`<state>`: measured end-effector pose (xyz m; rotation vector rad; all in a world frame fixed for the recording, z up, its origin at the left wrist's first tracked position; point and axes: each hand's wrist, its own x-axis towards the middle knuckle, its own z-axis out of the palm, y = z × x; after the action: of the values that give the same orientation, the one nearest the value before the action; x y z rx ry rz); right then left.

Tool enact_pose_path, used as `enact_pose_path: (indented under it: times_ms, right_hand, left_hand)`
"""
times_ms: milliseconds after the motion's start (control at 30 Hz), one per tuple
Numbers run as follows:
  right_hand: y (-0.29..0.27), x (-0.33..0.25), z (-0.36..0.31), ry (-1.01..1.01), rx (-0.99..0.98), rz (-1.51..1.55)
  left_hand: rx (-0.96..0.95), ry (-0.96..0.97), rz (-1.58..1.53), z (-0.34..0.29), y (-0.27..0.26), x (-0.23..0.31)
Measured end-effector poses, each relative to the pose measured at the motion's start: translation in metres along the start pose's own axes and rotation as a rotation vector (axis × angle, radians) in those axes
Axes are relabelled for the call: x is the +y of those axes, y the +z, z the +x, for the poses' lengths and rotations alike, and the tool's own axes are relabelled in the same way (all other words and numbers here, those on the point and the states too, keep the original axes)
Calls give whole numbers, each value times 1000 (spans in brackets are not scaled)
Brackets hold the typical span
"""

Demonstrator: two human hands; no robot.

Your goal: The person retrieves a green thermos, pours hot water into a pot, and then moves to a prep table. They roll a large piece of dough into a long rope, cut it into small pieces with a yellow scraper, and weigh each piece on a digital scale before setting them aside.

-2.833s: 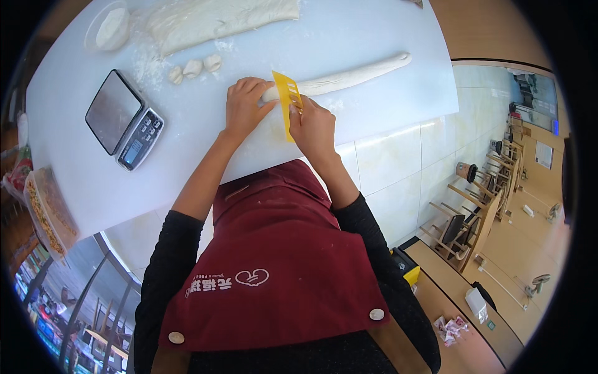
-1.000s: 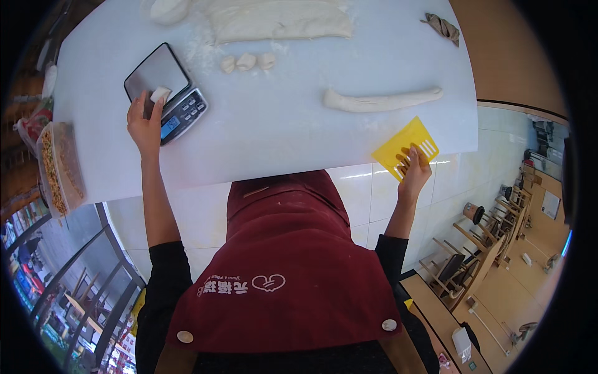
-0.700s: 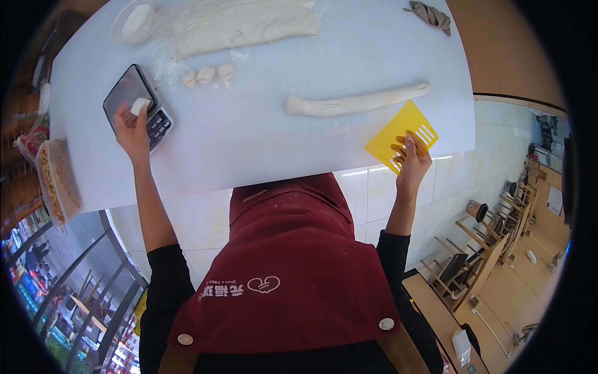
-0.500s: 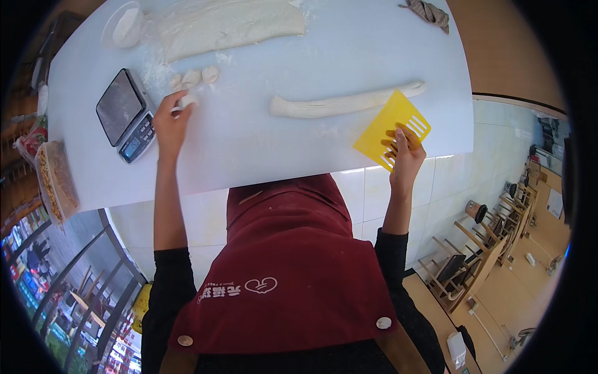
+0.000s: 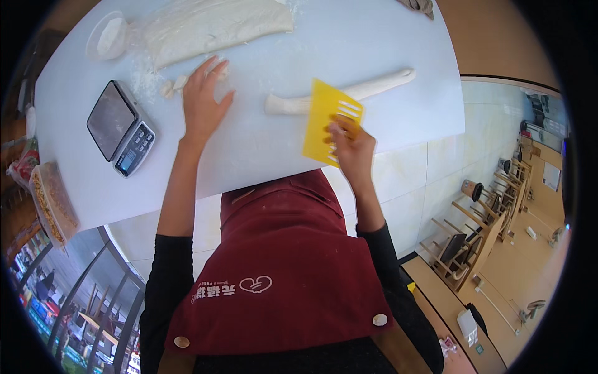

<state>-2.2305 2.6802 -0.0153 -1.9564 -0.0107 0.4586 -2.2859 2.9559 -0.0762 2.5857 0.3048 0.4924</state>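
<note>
My left hand (image 5: 202, 106) is open, fingers spread, above the small dough pieces (image 5: 167, 89) and partly hiding them. My right hand (image 5: 352, 146) grips a yellow dough scraper (image 5: 319, 118) with slots cut in it. The scraper stands in front of a long dough rope (image 5: 385, 83) and covers part of it; whether the two touch, I cannot tell. Beyond my left hand lies a wide slab of dough (image 5: 218, 30). To the left of that hand, a digital kitchen scale (image 5: 112, 121) rests on the white table (image 5: 249, 146) with nothing on its plate.
A bowl of flour (image 5: 109, 38) stands at the far left, with loose flour scattered near it. Plastic bags of food (image 5: 53, 199) sit at the table's left edge. A crumpled cloth (image 5: 420, 6) lies at the far right. Stacked chairs (image 5: 479, 230) are off to the right.
My left hand has let go of a small dough piece among the others and opened, shifting right. My right hand has carried the scraper left along the dough rope.
</note>
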Motion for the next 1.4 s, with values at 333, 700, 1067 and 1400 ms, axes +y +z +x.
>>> enact_pose_path:
  times_ms: [333,700,1067,1400]
  right_hand:
    - [63,1,0,-351,-2,-684]
    - [78,-6,43,-329,-132,-889]
    - [0,7,12,69,73,88]
    - [-80,39,5,178,329,-318]
  left_hand:
    - [-179,153,-275,-31,69,36]
    - [-63,118,-401,-36,76,32]
    - [539,-556,132,-78,-102,-133]
    - [664,-519,121,-110,-140,-158]
